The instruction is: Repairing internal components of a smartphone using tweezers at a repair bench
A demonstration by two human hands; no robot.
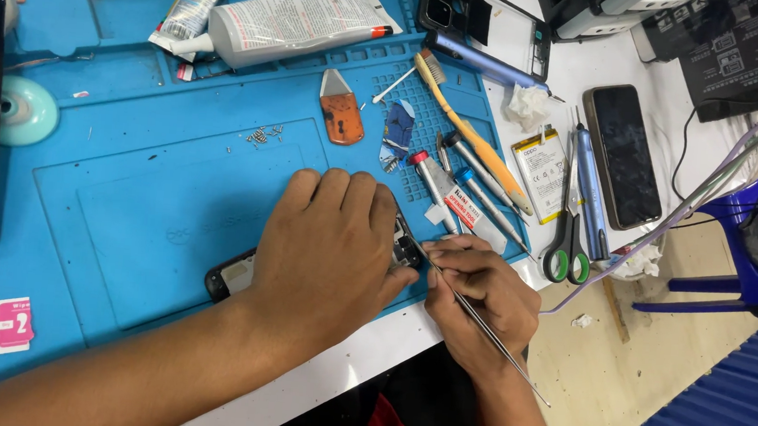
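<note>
My left hand (327,245) lies flat over an opened black phone (228,275) on the blue work mat (128,193), pressing it down; only the phone's ends show past the hand. My right hand (481,293) pinches thin metal tweezers (487,330), whose tip touches the phone's exposed end (407,249) by my left fingertips. The tweezers' long tail points back toward my wrist.
Several tiny screws (263,134) lie on the mat. Screwdrivers (480,194), a toothbrush (467,130), an orange pry tool (342,111), glue tubes (286,21), scissors (567,246), a battery (540,167), a dark phone (622,156) and a phone frame (488,23) crowd the right.
</note>
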